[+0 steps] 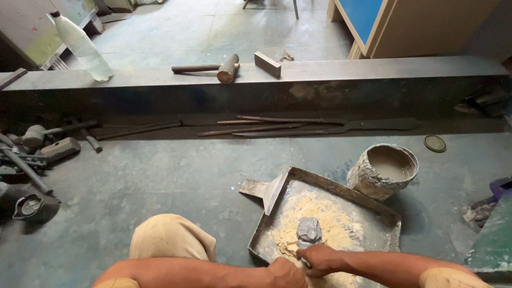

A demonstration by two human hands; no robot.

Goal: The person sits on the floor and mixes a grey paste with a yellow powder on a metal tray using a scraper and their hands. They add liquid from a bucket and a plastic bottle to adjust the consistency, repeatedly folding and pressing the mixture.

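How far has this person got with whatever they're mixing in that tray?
Done, by the look of it: yellowish powder is already heaped in the metal tray. In hand: the left hand and right hand grip a grey-caked tool in the pile. Left: most powder looks dry and loose; the bucket of grey mix stands beside it.

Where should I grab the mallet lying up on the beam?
Take the mallet by its long handle, coming from above. The handle lies flat along the beam, pointing left with nothing beside it; the thick head sits at the right end, near a small block.
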